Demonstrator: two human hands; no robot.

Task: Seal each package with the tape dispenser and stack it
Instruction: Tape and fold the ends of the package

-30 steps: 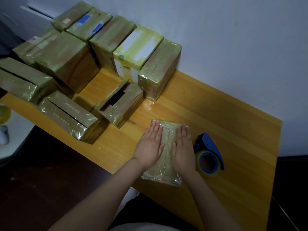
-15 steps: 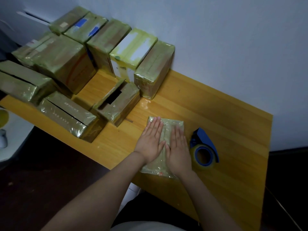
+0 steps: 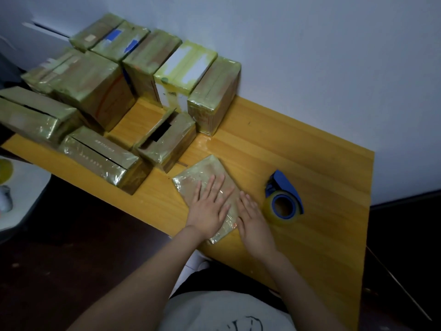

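Note:
A flat package (image 3: 202, 174) wrapped in clear tape lies on the wooden table (image 3: 298, 149), turned at an angle. My left hand (image 3: 210, 206) presses flat on top of it with straight fingers. My right hand (image 3: 253, 220) lies flat at the package's right edge, mostly on the table. A blue tape dispenser (image 3: 284, 199) with a roll of clear tape rests on the table just right of my right hand, untouched.
Several taped boxes (image 3: 212, 94) stand along the wall and the table's left part. One box (image 3: 167, 142) and two others near the left edge have open slits on top. The table's near edge runs under my forearms.
The package has turned anticlockwise under my hands. My right hand has slid off its top toward its right edge. The camera view has shifted.

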